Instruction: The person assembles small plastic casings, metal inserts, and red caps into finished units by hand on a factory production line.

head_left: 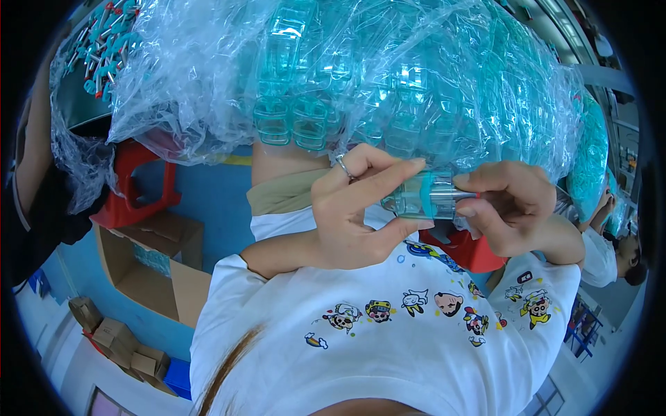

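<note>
Between my hands is a small clear plastic case with a teal band, lying sideways in the air before my chest. Thumb and fingers of my left hand grip its left end; a ring sits on one finger. From the other side, my right hand pinches a slim metal rod with a red tip at the case's right end. How far the rod reaches inside is hard to make out. Beyond my hands, a large heap of clear teal plastic cases lies under and among crumpled clear plastic wrap.
At the far left, many small teal-and-metal pieces with red ends lie piled. Below them are a red plastic stool and an open cardboard box. Smaller cartons stand on the floor. Another person sits at the right.
</note>
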Available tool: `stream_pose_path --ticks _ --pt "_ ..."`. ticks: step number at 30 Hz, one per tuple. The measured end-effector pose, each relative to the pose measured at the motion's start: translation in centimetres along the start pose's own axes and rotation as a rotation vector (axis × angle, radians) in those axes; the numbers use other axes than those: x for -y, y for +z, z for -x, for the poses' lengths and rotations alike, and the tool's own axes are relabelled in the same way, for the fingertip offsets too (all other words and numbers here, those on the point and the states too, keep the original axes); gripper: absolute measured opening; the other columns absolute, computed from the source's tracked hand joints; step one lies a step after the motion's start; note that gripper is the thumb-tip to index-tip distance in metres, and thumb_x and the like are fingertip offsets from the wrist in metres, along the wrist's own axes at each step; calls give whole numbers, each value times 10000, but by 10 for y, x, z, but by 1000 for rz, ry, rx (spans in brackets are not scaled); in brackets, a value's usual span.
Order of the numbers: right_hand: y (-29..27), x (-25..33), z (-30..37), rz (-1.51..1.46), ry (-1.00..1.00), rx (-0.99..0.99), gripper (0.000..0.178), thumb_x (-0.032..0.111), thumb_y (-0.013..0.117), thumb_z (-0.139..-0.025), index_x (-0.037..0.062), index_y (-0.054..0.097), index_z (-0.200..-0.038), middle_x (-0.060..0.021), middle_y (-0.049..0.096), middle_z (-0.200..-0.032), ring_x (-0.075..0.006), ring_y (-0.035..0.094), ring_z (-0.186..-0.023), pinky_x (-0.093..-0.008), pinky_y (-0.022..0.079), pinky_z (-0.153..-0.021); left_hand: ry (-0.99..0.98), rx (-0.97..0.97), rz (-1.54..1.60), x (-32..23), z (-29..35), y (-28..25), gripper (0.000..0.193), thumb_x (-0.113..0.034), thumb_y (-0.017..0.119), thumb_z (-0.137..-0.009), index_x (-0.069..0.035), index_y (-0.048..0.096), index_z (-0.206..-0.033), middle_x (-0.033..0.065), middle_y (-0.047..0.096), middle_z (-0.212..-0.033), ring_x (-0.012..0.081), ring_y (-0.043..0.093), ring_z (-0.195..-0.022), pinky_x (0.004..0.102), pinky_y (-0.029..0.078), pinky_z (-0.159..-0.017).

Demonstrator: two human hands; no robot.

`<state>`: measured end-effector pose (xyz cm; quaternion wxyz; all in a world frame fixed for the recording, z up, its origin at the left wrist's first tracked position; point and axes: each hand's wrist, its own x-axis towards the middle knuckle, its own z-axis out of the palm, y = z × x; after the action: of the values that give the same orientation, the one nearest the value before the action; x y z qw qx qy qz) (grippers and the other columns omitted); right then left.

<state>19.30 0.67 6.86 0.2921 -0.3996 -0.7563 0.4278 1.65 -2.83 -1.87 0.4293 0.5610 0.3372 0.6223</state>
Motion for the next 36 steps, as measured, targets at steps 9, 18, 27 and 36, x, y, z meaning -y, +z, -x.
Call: stream_pose_path --ticks 9,18,27,36 --pt "-9 -1 -10 64 -96 229 131 -20 598 -746 -90 566 -852 -91 589 -600 -77 538 -420 -170 382 -364 -34 -1 -5 -1 -1 3 512 -1 763 -484 57 607 -968 104 537 -790 139 509 -654 217 419 -562" --pt "-12 7 -19 -121 -88 164 199 -3 675 -702 -48 592 -877 -72 595 -675 -64 555 -518 -168 398 -445 -20 -10 165 4 -8 5 550 15 770 -523 68 573 -1034 104 528 -893 141 520 -762 224 432 -644" --pt "6 -3 -16 -425 -49 52 316 -76 643 -693 -111 523 -983 -128 578 -810 -99 570 -637 -190 458 -563 -165 88 432 10 -7 1 599 82 719 -587 82 479 -1136 122 436 -1078 164 474 -969 262 411 -825" --pt "8 -4 -19 -240 -149 19 226 -59 649 -680 -106 572 -887 -119 596 -722 -100 571 -607 -192 445 -504 -168 96 470 15 -7 -2 603 102 705 -583 88 474 -1139 132 428 -1094 187 469 -1004 281 413 -846"
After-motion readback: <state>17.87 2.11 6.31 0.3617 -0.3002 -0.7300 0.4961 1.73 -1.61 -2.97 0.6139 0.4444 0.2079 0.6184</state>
